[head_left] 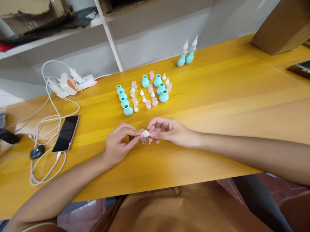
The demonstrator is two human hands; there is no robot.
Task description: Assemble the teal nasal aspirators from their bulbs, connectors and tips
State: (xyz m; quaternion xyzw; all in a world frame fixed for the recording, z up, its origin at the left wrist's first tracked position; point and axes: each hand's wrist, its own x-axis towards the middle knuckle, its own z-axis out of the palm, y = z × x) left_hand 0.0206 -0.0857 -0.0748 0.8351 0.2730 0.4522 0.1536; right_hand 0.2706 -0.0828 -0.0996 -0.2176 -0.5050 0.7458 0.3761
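Note:
Between the fingertips of both hands is a small white teardrop-shaped nozzle tip [146, 133]. My left hand [118, 141] pinches its wide end from the left. On the narrow end, the thumb and fingers of my right hand [169, 131] are closed. Whether another small part sits at the left fingertips is hidden. Several small clear rings [144, 142] lie on the table just under the fingers. Beyond the hands stand several turquoise bulbs [163, 96], mixed with pale pink translucent cups [154, 101] and loose white nozzle tips [144, 99].
Two assembled turquoise bulbs with white tips [189, 56] stand at the table's back edge. Left are a phone [66, 133], white cables [46, 118], a black mouse-like object [37, 152] and a power strip [86, 81]. A cardboard box [282, 25] and another device [305, 69] are at right.

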